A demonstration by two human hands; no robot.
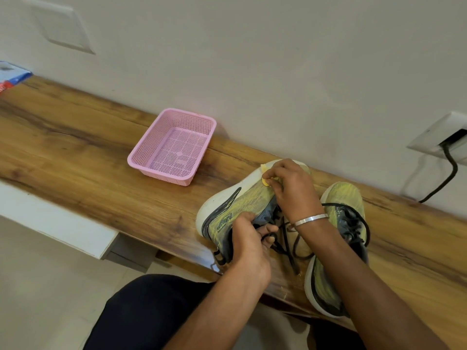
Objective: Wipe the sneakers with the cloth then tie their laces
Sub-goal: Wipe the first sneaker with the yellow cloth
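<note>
Bare forearms, silver bangle [311, 220], dark trousers [151, 311]

Left sneaker [242, 200]: yellow-green knit upper, dark grey panels, thick white sole. It is tipped onto its side near the table's [75, 147] front edge, sole facing left, toe toward the wall edge. Its black laces [288, 238] are untied and trail loose over the table between the two shoes.

Right sneaker [341, 223]: same colours, upright on its sole just beside the first, toe toward the wall edge, heel at the front edge; laces loose.

Cloth [265, 176]: small, yellow, bunched, pressed against the left sneaker's toe area; mostly hidden.
</note>
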